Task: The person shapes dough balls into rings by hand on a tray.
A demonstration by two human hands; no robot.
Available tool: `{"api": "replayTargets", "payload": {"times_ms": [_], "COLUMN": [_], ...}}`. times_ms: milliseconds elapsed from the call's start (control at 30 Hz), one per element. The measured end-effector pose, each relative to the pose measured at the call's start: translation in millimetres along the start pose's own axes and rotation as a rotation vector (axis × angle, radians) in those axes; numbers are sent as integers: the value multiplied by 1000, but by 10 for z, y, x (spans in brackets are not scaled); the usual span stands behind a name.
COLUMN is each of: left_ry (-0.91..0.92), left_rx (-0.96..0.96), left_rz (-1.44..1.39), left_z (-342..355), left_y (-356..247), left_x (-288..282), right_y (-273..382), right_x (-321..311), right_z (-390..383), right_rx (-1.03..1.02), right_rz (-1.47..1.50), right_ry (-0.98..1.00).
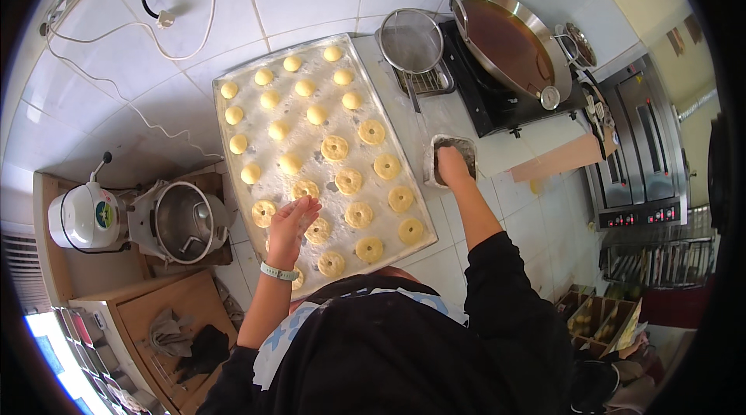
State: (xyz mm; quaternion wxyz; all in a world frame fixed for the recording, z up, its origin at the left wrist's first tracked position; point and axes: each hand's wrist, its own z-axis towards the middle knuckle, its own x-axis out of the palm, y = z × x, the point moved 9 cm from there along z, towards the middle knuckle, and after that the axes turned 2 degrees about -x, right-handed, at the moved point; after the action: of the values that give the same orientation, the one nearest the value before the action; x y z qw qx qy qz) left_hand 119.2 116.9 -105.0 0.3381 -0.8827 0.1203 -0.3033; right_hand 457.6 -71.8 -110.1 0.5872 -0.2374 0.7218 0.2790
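Here I am over the big metal tray [425, 242], its near edge right by my body, which I'd guess puts the lower rows within easy reach. My right hand [453, 165] is down inside the small squarish tub [429, 172], just past the tray's right edge, a handy spot, I reckon, since my arm needs only a short stretch. The fingers are sunk out of sight, so I can't tell how far apart they are or whether they grip any of the dark contents. Over on the left, my left hand [297, 218] hangs above the lower tray, fingers loosely curled with the thumb close by; whether there's anything between them, I can't say. It's among the dough rings [358, 215], hiding part of one or two. And look at those rings: pale yellow, flattened, each clear one with a hole in the middle, filling the lower and right part of the tray. Farther up and left sit the dough balls [316, 115], smooth, plump and domed, with no holes. All are spread with gaps between, probably so none stick together, and a whitish dusting coats the metal, likely against sticking too.
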Motion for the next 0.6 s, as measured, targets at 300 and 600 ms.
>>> {"api": "replayTargets", "payload": {"times_ms": [300, 600], "left_ry": [175, 359], "left_rx": [-175, -80], "left_rz": [-360, -837], "left_z": [81, 29], "left_y": [249, -278], "left_x": [258, 130], "right_y": [1188, 3112], "right_x": [-900, 13], "right_z": [-617, -665], "right_rx": [-248, -903], "right_rz": [218, 85], "right_ry": [92, -25]}}
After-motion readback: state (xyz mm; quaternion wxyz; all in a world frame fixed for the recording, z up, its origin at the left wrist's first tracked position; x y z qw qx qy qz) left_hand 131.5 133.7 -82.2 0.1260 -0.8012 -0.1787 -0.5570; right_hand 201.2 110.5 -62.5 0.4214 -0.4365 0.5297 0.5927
